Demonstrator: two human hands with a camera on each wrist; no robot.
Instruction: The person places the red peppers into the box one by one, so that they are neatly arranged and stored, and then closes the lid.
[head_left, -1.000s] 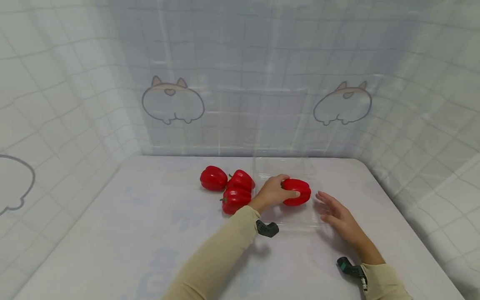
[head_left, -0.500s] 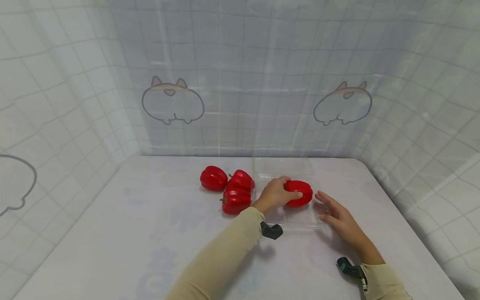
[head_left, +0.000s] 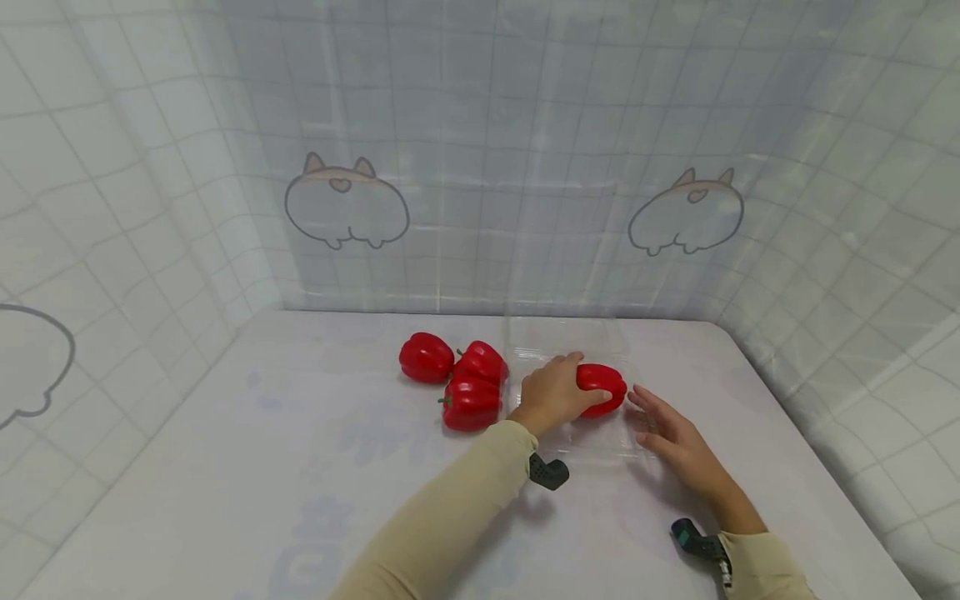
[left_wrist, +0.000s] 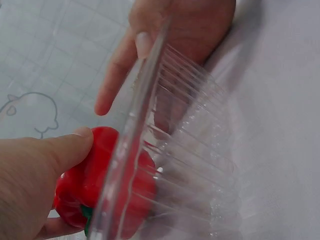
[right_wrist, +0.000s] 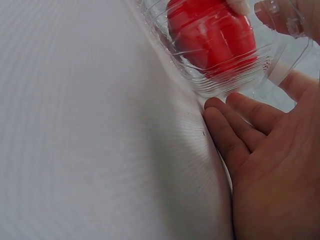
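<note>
My left hand (head_left: 553,393) grips a red bell pepper (head_left: 606,388) from its left side, thumb in front and fingers behind. The pepper lies on its side over the clear plastic container (head_left: 600,437), and its green stem (left_wrist: 87,214) shows in the left wrist view. Through the ribbed container wall (right_wrist: 225,72) the pepper appears inside, low near the bottom. My right hand (head_left: 678,440) is at the container's right side, its fingers extended alongside the wall, with fingertips (right_wrist: 212,102) close to the base.
Left of the container, three more red bell peppers (head_left: 471,402) lie grouped on the white table (head_left: 300,467). The container's clear lid (head_left: 566,335) is folded back toward the gridded curtain (head_left: 517,183), which surrounds the table's back and sides.
My left hand and the bell pepper have shifted slightly right and toward me, closer to my right hand. My right hand has hardly moved.
</note>
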